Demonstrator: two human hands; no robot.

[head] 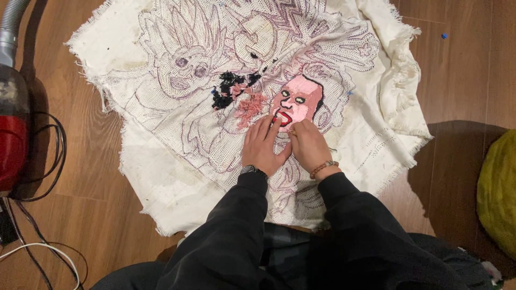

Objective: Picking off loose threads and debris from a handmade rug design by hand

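A frayed white canvas (177,172) with purple line drawings lies flat on the floor, its pink tufted face (296,102) apparently part-finished.

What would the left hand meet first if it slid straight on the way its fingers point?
Probably the pink tufted face on the canvas: the left hand lies flat, fingertips aimed up-right at its chin, seemingly touching it.

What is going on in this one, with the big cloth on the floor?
A person in black sleeves works on a white rug canvas spread on the wooden floor. Both hands, the left hand and right hand, press side by side just below a finished pink tufted face. Loose black yarn pieces lie nearby. A red vacuum cleaner stands at the left.
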